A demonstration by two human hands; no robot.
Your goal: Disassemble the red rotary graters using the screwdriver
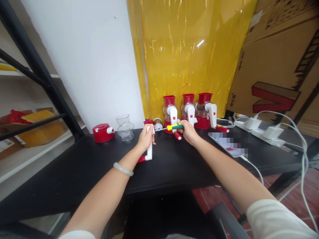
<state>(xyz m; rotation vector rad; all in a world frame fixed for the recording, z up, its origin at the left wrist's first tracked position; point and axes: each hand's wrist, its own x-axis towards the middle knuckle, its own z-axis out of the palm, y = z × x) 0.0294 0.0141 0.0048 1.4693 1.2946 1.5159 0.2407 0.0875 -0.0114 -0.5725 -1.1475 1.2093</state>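
Observation:
My left hand (145,139) is closed around a white crank handle (149,153) whose red grip points down and left. In my right hand (188,133) is a screwdriver (174,127) with a yellow and green handle. Its shaft runs left to the upper end of the crank; whether the tip sits in a screw is too small to tell. Just behind my hands lie a small metal grater drum (158,123) and a red part (148,121), partly hidden. To the left stand a red base (102,133) and a clear plastic housing (125,129).
Three red and white rotary graters (204,113) stand at the table's back. On the right are a tablet (224,143) with a cable and a white power strip (259,132) with chargers. A large cardboard box (271,69) rises behind the black table (99,172).

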